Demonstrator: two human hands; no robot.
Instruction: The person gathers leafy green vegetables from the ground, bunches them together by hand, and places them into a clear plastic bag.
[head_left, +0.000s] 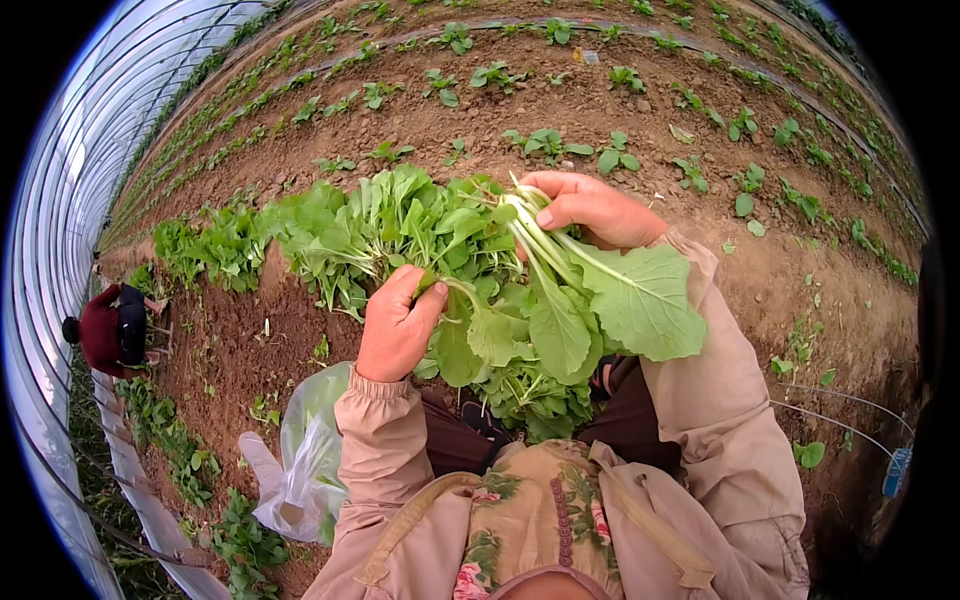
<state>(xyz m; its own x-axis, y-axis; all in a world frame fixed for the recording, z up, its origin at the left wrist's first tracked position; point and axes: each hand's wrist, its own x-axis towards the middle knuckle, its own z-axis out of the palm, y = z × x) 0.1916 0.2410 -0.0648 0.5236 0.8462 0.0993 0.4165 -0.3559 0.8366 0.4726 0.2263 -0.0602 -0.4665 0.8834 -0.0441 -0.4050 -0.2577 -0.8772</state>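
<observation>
My right hand (600, 210) grips a small bunch of leafy greens (555, 322) by its pale stems, with the roots pointing up and away. The broad green leaves hang down towards my lap. To the left of the bunch, my left hand (401, 322) pinches a leaf stalk (469, 289) between thumb and forefinger. Whether that stalk is still joined to the bunch I cannot tell. Just beyond both hands lies a long heap of cut greens (405, 217) on the soil. More loose greens (536, 397) lie between my legs.
A translucent plastic bag (307, 457) with greenery inside sits by my left arm. Rows of young plants (495, 75) cross the brown soil (570, 112) ahead. At far left, another person (112, 326) bends near the plastic greenhouse wall (52, 187). A blue tag (896, 472) bearing writing lies at right.
</observation>
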